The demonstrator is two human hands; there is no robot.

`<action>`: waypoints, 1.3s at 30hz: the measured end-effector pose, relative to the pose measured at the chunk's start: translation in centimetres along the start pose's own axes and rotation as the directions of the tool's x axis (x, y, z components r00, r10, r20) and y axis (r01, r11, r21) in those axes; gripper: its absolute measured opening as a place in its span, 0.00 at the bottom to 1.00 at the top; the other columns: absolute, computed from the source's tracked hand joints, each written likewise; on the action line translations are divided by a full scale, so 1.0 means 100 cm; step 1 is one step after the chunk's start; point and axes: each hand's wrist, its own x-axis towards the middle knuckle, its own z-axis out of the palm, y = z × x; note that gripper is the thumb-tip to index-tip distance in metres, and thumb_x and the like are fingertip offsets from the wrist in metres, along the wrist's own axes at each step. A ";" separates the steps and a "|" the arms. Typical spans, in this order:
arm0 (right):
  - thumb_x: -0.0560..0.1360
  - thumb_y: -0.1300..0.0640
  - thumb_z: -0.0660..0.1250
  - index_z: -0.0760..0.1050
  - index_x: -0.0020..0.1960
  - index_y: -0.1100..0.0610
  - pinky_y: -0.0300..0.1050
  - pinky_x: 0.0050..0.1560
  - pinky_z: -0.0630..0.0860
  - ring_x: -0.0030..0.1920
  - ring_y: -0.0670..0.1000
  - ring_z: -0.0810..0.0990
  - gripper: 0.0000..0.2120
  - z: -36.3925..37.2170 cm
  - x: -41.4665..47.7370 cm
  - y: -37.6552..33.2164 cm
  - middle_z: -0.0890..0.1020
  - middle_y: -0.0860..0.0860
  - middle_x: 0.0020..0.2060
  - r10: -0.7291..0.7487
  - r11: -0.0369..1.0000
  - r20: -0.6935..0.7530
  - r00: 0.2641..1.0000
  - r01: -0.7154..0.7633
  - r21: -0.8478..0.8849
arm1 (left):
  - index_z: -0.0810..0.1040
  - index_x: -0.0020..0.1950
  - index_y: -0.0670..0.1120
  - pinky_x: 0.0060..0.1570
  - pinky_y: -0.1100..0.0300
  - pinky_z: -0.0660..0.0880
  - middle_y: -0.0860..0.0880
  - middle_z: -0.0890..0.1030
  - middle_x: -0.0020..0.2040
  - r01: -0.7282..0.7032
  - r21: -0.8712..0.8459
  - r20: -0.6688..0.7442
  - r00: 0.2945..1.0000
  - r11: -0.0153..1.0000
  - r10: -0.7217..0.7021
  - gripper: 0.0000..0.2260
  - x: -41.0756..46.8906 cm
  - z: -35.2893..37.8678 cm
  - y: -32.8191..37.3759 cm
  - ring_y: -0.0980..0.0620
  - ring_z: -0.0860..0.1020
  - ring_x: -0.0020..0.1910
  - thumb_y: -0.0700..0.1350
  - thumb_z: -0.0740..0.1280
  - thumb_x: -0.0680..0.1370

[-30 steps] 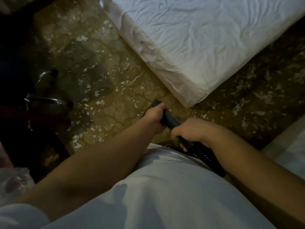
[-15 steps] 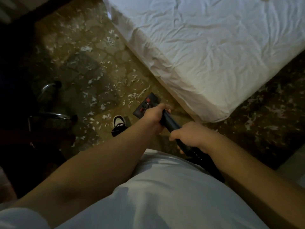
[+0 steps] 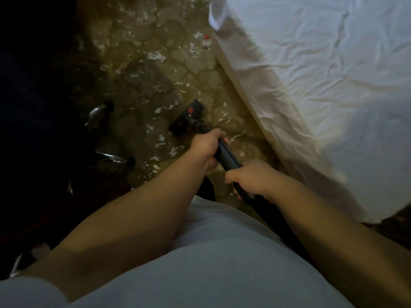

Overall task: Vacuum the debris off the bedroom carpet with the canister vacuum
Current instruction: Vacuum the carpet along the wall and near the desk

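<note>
Black wand (image 3: 228,155), through left hand (image 3: 205,145), right hand (image 3: 251,177)

Matt black plastic wand (image 3: 226,155); creased white cloth sheet (image 3: 322,85); glossy chrome chair legs (image 3: 111,157).

Left grip (image 3: 205,144) ahead of right grip (image 3: 251,178), both curled round the wand (image 3: 226,155), forearms outstretched.

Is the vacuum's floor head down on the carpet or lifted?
Down, it seems: the floor head lies flat on the carpet among white scraps.
</note>
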 end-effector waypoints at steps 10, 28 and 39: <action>0.61 0.43 0.75 0.81 0.56 0.59 0.60 0.51 0.86 0.45 0.60 0.88 0.29 0.036 0.054 -0.107 0.87 0.59 0.46 -0.111 0.992 0.031 0.993 0.109 0.063 | 0.79 0.47 0.40 0.43 0.55 0.80 0.47 0.78 0.34 -0.110 0.015 -0.139 0.984 0.994 0.111 0.01 0.032 -0.060 0.104 0.51 0.78 0.33 0.37 0.68 0.77; 0.68 0.51 0.73 0.82 0.52 0.61 0.50 0.38 0.77 0.41 0.58 0.83 0.17 -0.005 0.008 0.085 0.83 0.57 0.43 0.018 0.962 -0.077 0.997 0.003 0.272 | 0.74 0.40 0.40 0.33 0.57 0.73 0.44 0.75 0.34 -0.060 0.346 0.026 0.998 0.936 0.054 0.04 0.000 0.059 -0.052 0.48 0.75 0.31 0.37 0.67 0.75; 0.70 0.50 0.76 0.80 0.52 0.59 0.48 0.38 0.79 0.42 0.59 0.86 0.16 -0.030 -0.066 0.313 0.85 0.59 0.45 0.105 0.941 -0.128 0.986 -0.057 0.332 | 0.74 0.34 0.41 0.37 0.54 0.73 0.44 0.75 0.34 -0.018 0.442 0.142 0.989 0.897 -0.050 0.09 -0.076 0.146 -0.264 0.46 0.74 0.34 0.39 0.67 0.75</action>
